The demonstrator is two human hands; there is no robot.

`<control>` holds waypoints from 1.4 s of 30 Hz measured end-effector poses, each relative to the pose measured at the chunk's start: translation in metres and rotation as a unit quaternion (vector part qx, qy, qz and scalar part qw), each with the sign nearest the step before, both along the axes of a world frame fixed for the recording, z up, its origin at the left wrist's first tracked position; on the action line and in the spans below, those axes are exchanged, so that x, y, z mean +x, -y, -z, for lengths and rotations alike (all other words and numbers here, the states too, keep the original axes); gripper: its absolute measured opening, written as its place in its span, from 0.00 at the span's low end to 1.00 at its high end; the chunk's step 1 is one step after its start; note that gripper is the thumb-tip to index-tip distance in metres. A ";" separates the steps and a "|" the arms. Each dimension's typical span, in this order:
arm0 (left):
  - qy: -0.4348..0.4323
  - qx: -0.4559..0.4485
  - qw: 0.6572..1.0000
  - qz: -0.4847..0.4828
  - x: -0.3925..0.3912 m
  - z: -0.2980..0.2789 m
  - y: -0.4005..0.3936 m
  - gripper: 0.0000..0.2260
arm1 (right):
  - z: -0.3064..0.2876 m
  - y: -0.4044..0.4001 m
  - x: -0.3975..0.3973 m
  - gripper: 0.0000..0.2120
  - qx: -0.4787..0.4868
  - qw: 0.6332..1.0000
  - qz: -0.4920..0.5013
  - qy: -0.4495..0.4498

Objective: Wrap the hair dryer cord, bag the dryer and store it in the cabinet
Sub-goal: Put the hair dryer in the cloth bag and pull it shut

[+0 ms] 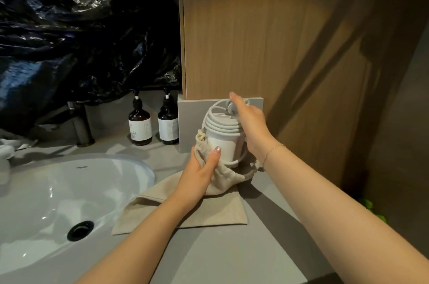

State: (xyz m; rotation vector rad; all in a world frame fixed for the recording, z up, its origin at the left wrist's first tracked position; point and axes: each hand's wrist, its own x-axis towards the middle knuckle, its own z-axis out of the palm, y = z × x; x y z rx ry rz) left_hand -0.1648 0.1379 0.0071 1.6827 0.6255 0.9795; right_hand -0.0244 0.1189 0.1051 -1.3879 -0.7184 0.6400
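A white hair dryer stands partly inside a beige drawstring bag on the grey counter. Its white cord is wound in several loops around its upper part. My left hand grips the bag's gathered mouth against the dryer's lower body, thumb on the white casing. My right hand holds the top of the dryer over the cord loops, index finger stretched out past the plug end. The lower end of the dryer is hidden in the bag.
A folded beige cloth lies under the bag. A white sink is at the left, with a dark faucet and two brown pump bottles behind. A wooden cabinet panel rises right behind the dryer. Black plastic sheeting hangs at the back left.
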 end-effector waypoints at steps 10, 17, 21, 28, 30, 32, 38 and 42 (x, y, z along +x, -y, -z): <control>-0.005 0.023 0.999 0.027 0.000 0.004 -0.007 0.26 | 0.018 0.023 0.049 0.20 0.022 0.998 -0.047 -0.033; 0.016 -0.011 0.999 0.035 -0.001 0.005 -0.010 0.27 | 0.069 0.049 0.060 0.19 -0.239 0.957 -0.058 0.153; 0.018 -0.026 0.999 0.026 0.000 0.002 -0.007 0.17 | 0.067 0.045 0.051 0.10 -0.145 0.979 -0.068 0.127; 0.014 -0.062 0.998 -0.017 0.004 0.001 -0.007 0.08 | 0.070 0.035 0.047 0.13 -0.064 0.996 -0.056 -0.029; 0.021 -0.084 0.996 -0.032 0.004 0.001 -0.010 0.08 | 0.067 0.035 0.042 0.15 -0.038 0.992 -0.090 -0.084; 0.039 -0.113 0.992 -0.044 0.004 0.000 -0.013 0.09 | 0.065 0.037 0.040 0.16 -0.001 0.980 -0.138 -0.145; 0.071 -0.165 0.979 -0.091 0.001 -0.006 -0.008 0.11 | 0.068 0.033 0.040 0.14 0.026 0.978 -0.197 -0.066; 0.064 -0.172 0.978 -0.095 -0.004 -0.009 -0.012 0.17 | 0.059 0.027 0.033 0.11 0.023 0.996 -0.089 0.020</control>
